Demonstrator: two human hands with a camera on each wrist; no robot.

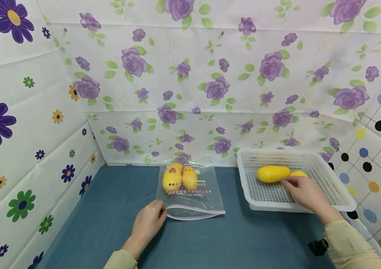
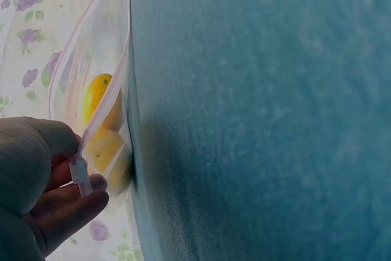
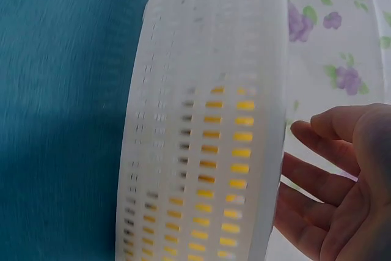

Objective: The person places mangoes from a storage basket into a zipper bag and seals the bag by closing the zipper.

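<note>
A clear zip bag (image 1: 207, 201) with printed lettering lies on the table, its mouth towards me and parted. Inside are two rounded yellow fruits (image 1: 172, 179), also visible through the plastic in the left wrist view. My left hand (image 1: 148, 220) pinches the left corner of the bag's mouth, at the slider (image 2: 79, 171). Over the white basket (image 1: 254, 204), my right hand (image 1: 306, 192) reaches in with loosely bent fingers. Its fingertips are right by a long yellow fruit (image 1: 272, 174) and a second yellow fruit (image 1: 299, 173), partly hidden behind the hand.
The basket stands at the back right of the blue-covered table (image 1: 109, 209). A small black object (image 1: 318, 247) shows beside the right sleeve. Floral sheeting (image 1: 210, 93) rises behind the table, with patterned sheets along the left and right sides.
</note>
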